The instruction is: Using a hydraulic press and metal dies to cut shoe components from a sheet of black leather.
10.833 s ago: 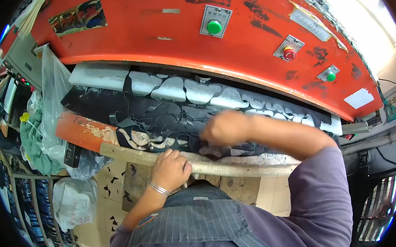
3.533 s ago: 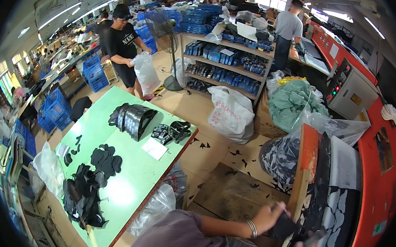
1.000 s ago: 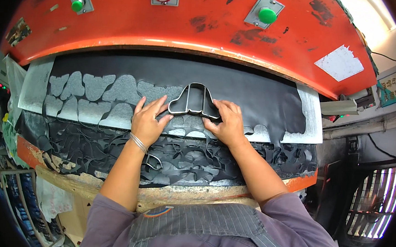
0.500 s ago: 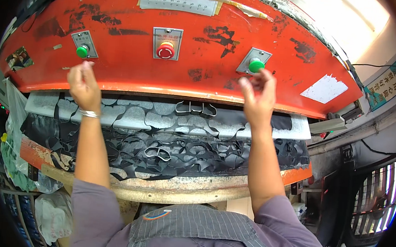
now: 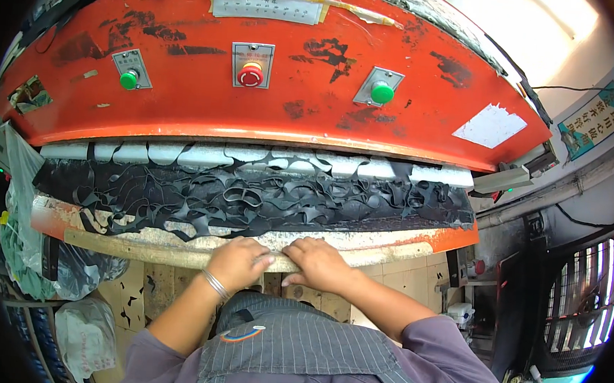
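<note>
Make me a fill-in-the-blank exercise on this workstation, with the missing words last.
The left hand and right hand rest on a rail made of ____.
The hand wearing the silver bracelet is the ____ one.
Between the left green button and right green button sits a button coloured ____.
Black scraps lie ____ the rail and the orange press front.
Missing words: wood; left; red; between.
</note>
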A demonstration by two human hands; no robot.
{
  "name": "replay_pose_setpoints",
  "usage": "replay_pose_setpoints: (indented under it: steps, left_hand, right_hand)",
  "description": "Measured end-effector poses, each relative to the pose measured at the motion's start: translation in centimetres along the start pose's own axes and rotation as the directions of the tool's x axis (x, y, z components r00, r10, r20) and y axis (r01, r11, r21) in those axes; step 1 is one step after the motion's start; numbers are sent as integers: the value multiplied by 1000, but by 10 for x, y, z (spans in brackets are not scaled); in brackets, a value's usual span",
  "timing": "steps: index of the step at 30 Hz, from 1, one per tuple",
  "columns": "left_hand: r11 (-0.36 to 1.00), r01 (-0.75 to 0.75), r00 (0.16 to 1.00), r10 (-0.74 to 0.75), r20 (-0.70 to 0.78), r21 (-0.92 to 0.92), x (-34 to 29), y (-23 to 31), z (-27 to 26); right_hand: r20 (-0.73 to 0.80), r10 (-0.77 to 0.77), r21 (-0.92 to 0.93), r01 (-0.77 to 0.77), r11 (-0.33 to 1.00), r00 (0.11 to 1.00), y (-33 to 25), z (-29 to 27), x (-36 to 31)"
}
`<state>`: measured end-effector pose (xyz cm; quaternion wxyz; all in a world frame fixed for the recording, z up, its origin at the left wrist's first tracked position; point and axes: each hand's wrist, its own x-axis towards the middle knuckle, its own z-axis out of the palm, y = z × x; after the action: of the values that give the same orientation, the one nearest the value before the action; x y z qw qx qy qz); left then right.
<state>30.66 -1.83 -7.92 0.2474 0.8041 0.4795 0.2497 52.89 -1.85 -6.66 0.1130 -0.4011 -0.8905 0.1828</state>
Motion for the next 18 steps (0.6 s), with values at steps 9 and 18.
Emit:
replay_pose_setpoints:
  steps: [9,18]
  left_hand:
    - [993,39,979,-16,-205,109,-2,20,22]
    - [988,-9,907,-59,418,157,72,34,-10]
  right_hand:
    - [-94,75,-210,-93,973,993,-11,20,-2]
    - [-56,-83,-208,70,976,995,99,-67,141]
